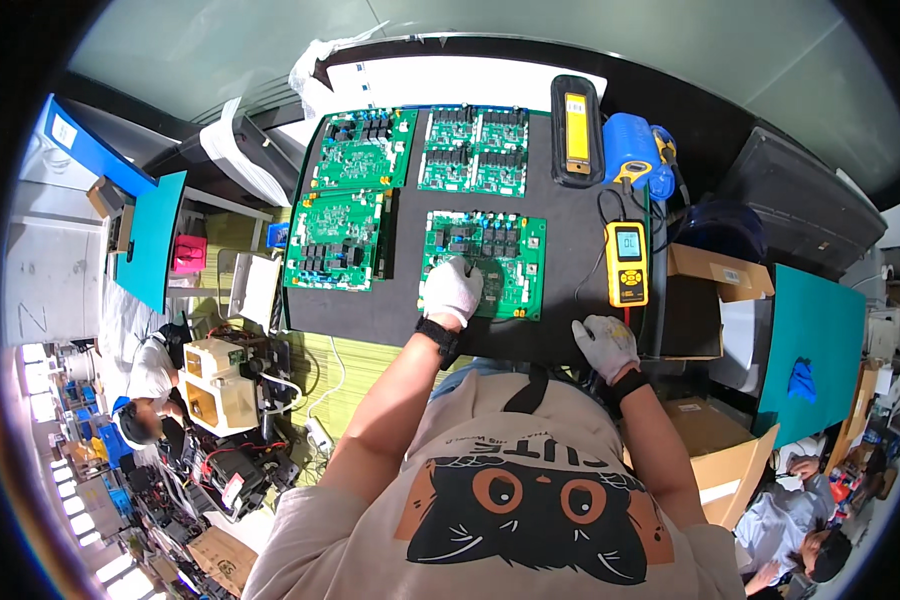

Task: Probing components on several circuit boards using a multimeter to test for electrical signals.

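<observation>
A green circuit board (pixel 510 262) with rows of dark components lies on a black mat (pixel 480 336) in front of me. My left hand (pixel 453 292), in a white glove, rests over the board's lower left part. Its fingers look drawn together at the board's surface; what they hold, if anything, is hidden. My right hand (pixel 608 348), also gloved, lies open at the mat's near edge, right of the board. Just beyond it stands a yellow multimeter (pixel 627 262) with a lit screen and a lead attached.
More boards lie at the back: a cluster of small ones (pixel 474 150) and larger green boards (pixel 335 240) on the left. A black case with a yellow label (pixel 576 130) and a blue device (pixel 630 148) stand back right. Cardboard boxes (pixel 715 275) sit at the right; two people work farther off.
</observation>
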### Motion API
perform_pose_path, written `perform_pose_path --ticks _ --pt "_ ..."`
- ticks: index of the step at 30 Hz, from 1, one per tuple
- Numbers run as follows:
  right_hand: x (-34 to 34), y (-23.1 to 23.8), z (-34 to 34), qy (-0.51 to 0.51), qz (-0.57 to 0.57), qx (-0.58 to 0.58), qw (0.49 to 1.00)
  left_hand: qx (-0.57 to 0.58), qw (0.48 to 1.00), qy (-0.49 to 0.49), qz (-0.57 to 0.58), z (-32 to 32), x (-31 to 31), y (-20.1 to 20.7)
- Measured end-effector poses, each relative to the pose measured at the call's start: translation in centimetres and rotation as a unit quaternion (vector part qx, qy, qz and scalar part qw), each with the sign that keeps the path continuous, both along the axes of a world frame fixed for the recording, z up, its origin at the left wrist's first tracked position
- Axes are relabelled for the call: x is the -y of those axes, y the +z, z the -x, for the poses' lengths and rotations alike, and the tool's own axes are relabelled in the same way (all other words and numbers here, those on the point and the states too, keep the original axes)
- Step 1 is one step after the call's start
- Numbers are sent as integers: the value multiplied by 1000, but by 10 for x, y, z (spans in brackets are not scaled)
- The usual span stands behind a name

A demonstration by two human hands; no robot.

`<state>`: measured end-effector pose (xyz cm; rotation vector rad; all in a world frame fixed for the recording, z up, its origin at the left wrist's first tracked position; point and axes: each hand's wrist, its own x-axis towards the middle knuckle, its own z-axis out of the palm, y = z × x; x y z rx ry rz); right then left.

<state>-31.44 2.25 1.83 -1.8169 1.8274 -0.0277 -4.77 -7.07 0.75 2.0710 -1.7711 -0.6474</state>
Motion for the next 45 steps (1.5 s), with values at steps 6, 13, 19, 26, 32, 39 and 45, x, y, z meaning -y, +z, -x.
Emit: perform_pose_path --ticks 6,13,19,26,32,39,45 --pt "-2 -8 3 8 1 5 1000 9 1000 -8 -1 1 1 1" --pt "-2 -6 2 5 3 9 1000 41 999 -9 -20 5 3 4" --pt "-2 -7 2 7 15 3 1000 46 999 -15 -13 9 1 9" --pt "-2 -4 2 12 9 2 1000 57 998 -23 -33 7 4 7" --pt "-3 -7 3 15 19 2 1000 59 998 -15 -35 7 4 8" --pt "-4 -11 4 13 47 14 999 55 998 0 -19 7 1 4" --pt "-4 -11 4 11 51 21 998 62 997 3 -40 9 2 10"
